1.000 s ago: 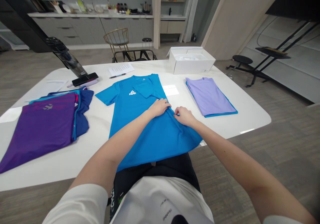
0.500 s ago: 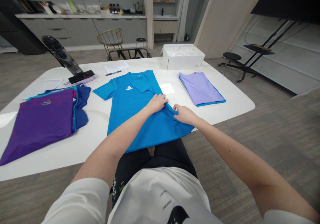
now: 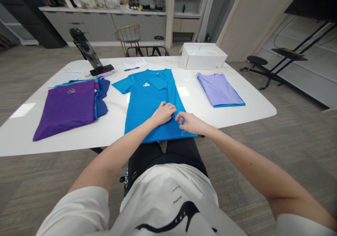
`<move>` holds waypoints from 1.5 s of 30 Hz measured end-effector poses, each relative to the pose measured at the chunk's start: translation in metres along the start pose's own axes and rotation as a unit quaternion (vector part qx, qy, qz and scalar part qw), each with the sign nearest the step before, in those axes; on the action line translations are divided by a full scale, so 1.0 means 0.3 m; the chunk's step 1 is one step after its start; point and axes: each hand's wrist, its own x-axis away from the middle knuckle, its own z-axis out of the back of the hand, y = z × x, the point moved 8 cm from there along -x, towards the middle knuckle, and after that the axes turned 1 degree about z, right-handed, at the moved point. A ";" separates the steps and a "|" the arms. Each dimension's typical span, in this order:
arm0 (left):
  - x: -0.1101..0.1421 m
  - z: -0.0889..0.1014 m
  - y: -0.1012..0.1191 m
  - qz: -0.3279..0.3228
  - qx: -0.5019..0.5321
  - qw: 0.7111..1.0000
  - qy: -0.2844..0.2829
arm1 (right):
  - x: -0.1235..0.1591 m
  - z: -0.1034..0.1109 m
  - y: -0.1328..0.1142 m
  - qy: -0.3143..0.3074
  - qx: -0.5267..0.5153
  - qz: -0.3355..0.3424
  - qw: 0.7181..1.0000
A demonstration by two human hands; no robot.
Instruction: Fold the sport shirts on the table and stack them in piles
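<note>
A blue T-shirt (image 3: 142, 104) with a white chest logo lies face up on the white table (image 3: 113, 132), its right-hand side folded inward and that sleeve laid across the chest. My left hand (image 3: 162, 114) is closed on the folded-over part, fingertips gripping the blue cloth. Just to its right, my right hand (image 3: 191, 123) has thumb and forefinger pinched on the same fold, nearer the hem. The hem lies along the table's front edge, close to my legs.
A folded lilac shirt (image 3: 217, 86) rests on a blue one at right. At left lies a pile topped by a purple shirt (image 3: 70, 104). Behind are a handheld vacuum (image 3: 91, 55), a pen (image 3: 131, 69), a paper sheet (image 3: 137, 62) and an open white box (image 3: 202, 58).
The right-hand side of the blue T-shirt has been drawn further inward, and its lower corner no longer flares out as far. Both hands stay on the fold, now closer to the hem.
</note>
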 end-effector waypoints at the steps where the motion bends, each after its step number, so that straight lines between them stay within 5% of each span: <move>1: 0.015 -0.001 0.001 0.005 0.006 1.000 -0.001 | -0.003 -0.010 -0.010 -0.003 -0.019 0.003 1.000; 5: 0.068 0.003 0.006 -0.005 0.026 0.999 -0.025 | -0.028 -0.050 -0.016 -0.033 -0.052 0.026 0.998; 10: 0.148 0.032 0.043 -0.018 0.059 0.997 -0.052 | -0.040 -0.044 0.051 0.005 0.119 0.031 0.992; 15: 0.197 0.014 0.123 -0.053 0.070 0.992 -0.086 | -0.014 -0.094 0.081 -0.036 0.211 0.058 0.975; 26: 0.201 0.022 0.159 -0.035 0.180 0.976 -0.116 | -0.041 -0.129 0.061 -0.140 0.116 0.111 0.977; 32: 0.121 0.042 -0.138 0.149 0.129 0.979 -0.045 | -0.339 0.014 0.095 -0.005 0.103 0.082 0.991; 40: -0.001 0.013 -0.624 0.369 0.124 0.921 -0.002 | -0.799 0.224 0.181 0.150 0.142 0.000 0.978; 45: -0.102 -0.016 -0.898 0.441 0.099 0.892 0.031 | -1.057 0.352 0.242 0.211 0.154 -0.012 0.965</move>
